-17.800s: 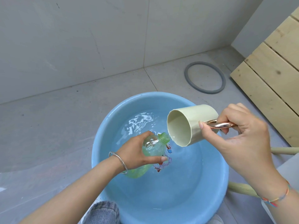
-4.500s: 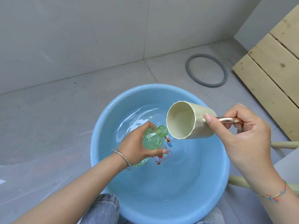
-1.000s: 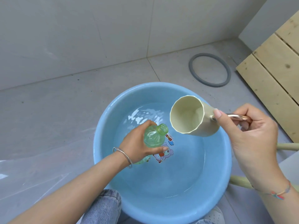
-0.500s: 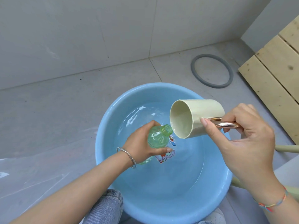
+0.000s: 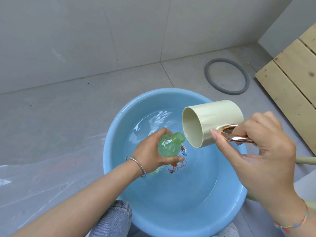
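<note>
Down in the lower middle of the frame sat the blue basin (image 5: 112, 161), holding water. Above its right side, the right hand (image 5: 256, 151) grasped the handle of a cream cup (image 5: 217, 117) tipped sideways, its rim just beside the mouth of the green bottle (image 5: 168, 147), which the left hand (image 5: 150, 153) gripped over the basin's centre.

Grey tiled floor (image 5: 68, 106) under pale tiled wall (image 5: 85, 31), light wooden slats (image 5: 290, 79) at right.
</note>
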A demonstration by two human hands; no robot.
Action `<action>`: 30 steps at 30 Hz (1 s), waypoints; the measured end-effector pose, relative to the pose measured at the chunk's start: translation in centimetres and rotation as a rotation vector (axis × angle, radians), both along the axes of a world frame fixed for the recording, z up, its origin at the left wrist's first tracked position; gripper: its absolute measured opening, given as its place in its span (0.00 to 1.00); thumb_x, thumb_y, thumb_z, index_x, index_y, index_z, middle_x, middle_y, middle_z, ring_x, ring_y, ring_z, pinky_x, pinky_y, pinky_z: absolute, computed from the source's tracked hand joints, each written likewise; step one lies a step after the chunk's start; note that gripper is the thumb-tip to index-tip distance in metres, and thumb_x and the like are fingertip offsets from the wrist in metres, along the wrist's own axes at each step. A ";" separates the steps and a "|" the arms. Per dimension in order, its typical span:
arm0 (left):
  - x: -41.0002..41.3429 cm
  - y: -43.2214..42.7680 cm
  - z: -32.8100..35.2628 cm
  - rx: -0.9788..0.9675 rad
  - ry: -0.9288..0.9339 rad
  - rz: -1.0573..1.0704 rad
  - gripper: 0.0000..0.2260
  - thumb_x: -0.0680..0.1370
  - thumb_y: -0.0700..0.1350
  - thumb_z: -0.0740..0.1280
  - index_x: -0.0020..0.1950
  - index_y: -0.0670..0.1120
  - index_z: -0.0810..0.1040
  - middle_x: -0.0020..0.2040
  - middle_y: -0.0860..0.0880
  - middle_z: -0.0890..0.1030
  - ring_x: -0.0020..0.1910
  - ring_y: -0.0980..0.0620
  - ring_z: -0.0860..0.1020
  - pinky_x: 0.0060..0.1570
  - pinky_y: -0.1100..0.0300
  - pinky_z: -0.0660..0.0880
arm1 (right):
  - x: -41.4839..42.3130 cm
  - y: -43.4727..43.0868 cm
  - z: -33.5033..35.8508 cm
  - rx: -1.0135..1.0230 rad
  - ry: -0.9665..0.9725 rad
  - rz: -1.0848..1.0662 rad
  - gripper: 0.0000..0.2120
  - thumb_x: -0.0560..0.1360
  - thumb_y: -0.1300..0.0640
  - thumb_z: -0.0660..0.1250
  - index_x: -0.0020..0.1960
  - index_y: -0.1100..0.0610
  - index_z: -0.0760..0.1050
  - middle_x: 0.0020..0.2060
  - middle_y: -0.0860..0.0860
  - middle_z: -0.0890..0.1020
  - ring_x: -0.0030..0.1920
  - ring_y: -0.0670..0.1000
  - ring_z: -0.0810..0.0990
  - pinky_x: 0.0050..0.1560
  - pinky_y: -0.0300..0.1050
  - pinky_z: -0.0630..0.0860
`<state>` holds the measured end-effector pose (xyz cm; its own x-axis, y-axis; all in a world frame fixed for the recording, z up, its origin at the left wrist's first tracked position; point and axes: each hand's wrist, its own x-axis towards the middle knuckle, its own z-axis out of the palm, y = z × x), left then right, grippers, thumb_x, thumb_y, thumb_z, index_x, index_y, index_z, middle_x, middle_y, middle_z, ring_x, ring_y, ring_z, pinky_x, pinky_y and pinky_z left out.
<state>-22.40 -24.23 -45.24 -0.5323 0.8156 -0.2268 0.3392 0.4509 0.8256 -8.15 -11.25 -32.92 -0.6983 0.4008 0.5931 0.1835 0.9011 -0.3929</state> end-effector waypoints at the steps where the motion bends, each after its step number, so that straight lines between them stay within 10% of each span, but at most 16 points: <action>1: 0.0 0.0 0.0 0.002 -0.002 0.001 0.28 0.64 0.62 0.77 0.57 0.53 0.71 0.51 0.58 0.78 0.51 0.53 0.76 0.53 0.53 0.73 | 0.0 0.0 0.0 0.014 0.000 0.004 0.16 0.71 0.56 0.72 0.30 0.60 0.70 0.29 0.48 0.66 0.36 0.50 0.59 0.41 0.45 0.61; 23: 0.1 0.0 0.0 -0.007 -0.011 -0.001 0.28 0.64 0.63 0.77 0.57 0.54 0.71 0.53 0.59 0.78 0.52 0.54 0.75 0.54 0.56 0.73 | -0.2 -0.7 -0.1 0.318 0.000 0.149 0.16 0.71 0.60 0.73 0.28 0.61 0.72 0.26 0.52 0.71 0.35 0.52 0.63 0.45 0.43 0.60; 30: -0.1 -0.2 0.1 -0.018 -0.012 0.011 0.27 0.64 0.61 0.77 0.57 0.54 0.71 0.50 0.60 0.77 0.50 0.54 0.75 0.52 0.56 0.73 | 0.4 1.2 -1.7 -0.166 0.012 -0.138 0.18 0.71 0.55 0.72 0.31 0.59 0.66 0.28 0.48 0.68 0.35 0.50 0.64 0.39 0.37 0.62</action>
<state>-22.49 -24.44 -45.13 -0.5387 0.8053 -0.2474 0.3241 0.4692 0.8215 -7.78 -10.02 -34.63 -0.6231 0.5855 0.5186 0.2954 0.7901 -0.5371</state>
